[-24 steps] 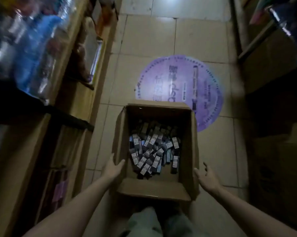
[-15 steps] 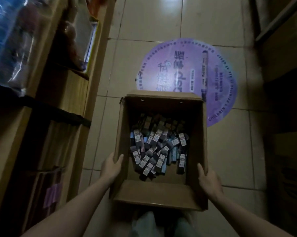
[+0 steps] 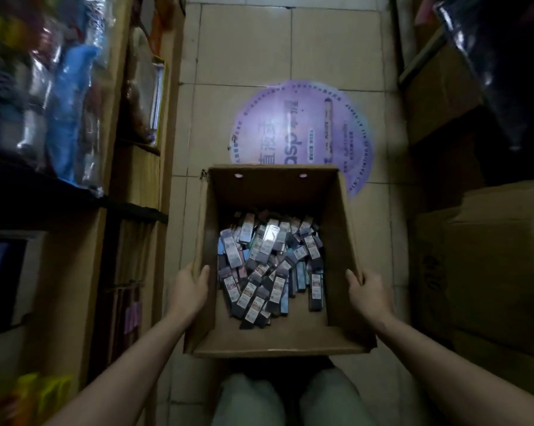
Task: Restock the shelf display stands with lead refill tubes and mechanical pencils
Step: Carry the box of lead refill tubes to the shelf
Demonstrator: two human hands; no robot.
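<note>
A: Entry, head view. We have both hands on the open cardboard box (image 3: 278,192), which sits above our knees over the tiled floor (image 3: 244,56).

B: Grip? We note the left hand (image 3: 188,289) wrapped over the box's left wall, thumb inside the rim, fingers outside; they close on the cardboard.

A: Same on the other side. The right hand (image 3: 370,291) clasps the right wall, thumb tip over the edge.

B: Contents: a loose heap of lead refill tubes (image 3: 270,272), small flat packs with barcode labels, piled on the box bottom, mostly toward the far and middle part. We cannot tell whether pencils are among them.

A: Surroundings: wooden shelf unit (image 3: 136,186) just left of the box, stacked cartons (image 3: 490,272) on the right, a round purple floor sticker (image 3: 302,124) partly hidden behind the far wall of the box
</note>
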